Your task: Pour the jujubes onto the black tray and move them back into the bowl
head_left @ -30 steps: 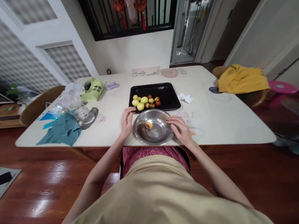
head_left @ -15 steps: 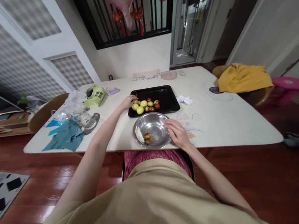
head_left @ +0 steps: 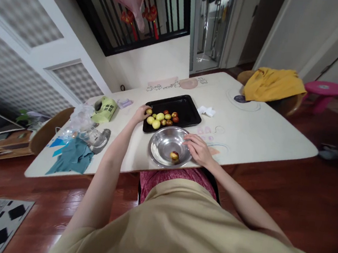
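My left hand point(head_left: 141, 113) is at the left end of a black tray point(head_left: 188, 107), its fingers closed on a yellowish jujube point(head_left: 149, 111). Beside it in the tray lie several more jujubes point(head_left: 160, 117), some yellow-green and some red-brown. Nearer to me stands a shiny metal bowl point(head_left: 167, 138), touching or very close to the tray's front edge. One red-and-yellow jujube point(head_left: 174, 156) rests in the bowl. My right hand point(head_left: 198, 149) lies over the bowl's right rim with its fingers stretched out; its thumb is hard to make out.
A crumpled white tissue point(head_left: 206, 111) lies right of the tray. On the table's left are a green bag point(head_left: 105, 109), clear plastic point(head_left: 81, 118) and a teal cloth point(head_left: 74, 157). Yellow fabric point(head_left: 274, 86) covers a chair at the far right, near a pink stool point(head_left: 324, 87).
My left hand has drawn slightly left and up, now with a jujube in its fingers. The jujube in the bowl has rolled to the right. My right hand stays at the rim.
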`<state>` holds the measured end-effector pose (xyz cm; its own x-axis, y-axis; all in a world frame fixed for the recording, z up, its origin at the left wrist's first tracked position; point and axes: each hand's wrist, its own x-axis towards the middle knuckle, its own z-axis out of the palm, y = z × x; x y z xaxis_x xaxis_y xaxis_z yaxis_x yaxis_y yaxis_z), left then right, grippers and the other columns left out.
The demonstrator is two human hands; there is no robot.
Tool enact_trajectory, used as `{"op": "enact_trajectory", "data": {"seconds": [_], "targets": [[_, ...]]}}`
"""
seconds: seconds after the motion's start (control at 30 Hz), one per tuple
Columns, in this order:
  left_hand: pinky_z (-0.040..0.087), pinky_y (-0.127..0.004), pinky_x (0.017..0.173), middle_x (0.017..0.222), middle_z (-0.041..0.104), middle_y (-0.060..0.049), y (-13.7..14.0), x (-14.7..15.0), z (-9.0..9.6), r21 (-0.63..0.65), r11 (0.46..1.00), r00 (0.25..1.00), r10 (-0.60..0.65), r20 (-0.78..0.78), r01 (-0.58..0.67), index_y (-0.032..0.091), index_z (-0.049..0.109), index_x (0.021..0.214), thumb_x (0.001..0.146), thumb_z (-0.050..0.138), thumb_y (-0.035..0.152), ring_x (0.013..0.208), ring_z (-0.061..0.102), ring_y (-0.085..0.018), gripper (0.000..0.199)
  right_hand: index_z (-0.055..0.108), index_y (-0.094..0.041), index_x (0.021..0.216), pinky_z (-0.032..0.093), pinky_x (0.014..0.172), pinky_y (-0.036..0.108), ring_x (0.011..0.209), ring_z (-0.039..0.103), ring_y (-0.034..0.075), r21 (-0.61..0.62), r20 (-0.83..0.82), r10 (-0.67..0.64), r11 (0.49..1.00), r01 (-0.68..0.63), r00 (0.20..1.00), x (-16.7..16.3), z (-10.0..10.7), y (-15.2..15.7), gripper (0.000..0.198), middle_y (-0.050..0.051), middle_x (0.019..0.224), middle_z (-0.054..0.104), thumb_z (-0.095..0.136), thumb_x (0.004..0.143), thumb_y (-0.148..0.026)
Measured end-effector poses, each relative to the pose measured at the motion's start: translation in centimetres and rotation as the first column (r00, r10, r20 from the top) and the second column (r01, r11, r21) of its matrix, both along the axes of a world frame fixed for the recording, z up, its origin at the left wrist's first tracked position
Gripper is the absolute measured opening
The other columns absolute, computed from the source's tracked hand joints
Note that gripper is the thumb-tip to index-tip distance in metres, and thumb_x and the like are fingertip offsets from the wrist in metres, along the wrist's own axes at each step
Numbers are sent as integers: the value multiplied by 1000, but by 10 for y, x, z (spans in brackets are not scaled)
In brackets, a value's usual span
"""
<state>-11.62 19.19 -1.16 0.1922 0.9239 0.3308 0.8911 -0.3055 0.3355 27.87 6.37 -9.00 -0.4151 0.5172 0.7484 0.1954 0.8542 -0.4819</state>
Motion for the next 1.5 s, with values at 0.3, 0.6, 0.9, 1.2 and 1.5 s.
{"op": "enact_trajectory", "data": {"seconds": [0.3,0.6,0.9,1.2,1.5], "targets": [[66,-37,92,120,69,-11,-91,46,16,314,949,951,-133,280,40,21,71,123,95,71,30,109,70,-23,29,80,-24,106,56,108,59,121,69,32,-23,32,5,1000,-4,999,2,1,1,41,13,118,77,41,111,-35],[64,-38,88,117,77,-9,-175,113,5,52,934,904,-357,237,355,24,76,122,95,75,30,103,74,-26,28,80,-24,104,55,109,58,119,68,31,-29,61,7,1000,-6,998,4,4,0,44,13,116,77,38,112,-36],[65,-39,89,114,81,-7,-182,131,-5,-170,830,843,-499,201,532,26,76,120,93,71,23,97,79,-26,27,80,-25,103,52,114,60,120,69,30,5,112,-5,1000,5,994,5,1,3,46,11,117,78,37,111,-37],[67,-35,93,110,81,-8,-191,138,-1,-317,796,848,-418,326,515,17,71,112,95,74,28,96,81,-22,20,82,-23,111,57,107,56,116,74,28,197,129,96,973,-120,987,4,-7,6,40,10,115,83,45,111,-35],[64,-34,95,118,83,-10,-198,147,7,-377,789,872,-405,274,485,17,72,122,101,68,18,103,82,-22,21,82,-21,116,58,99,50,111,76,26,293,138,117,944,-153,984,5,-6,5,38,9,114,85,46,112,-32]]}}
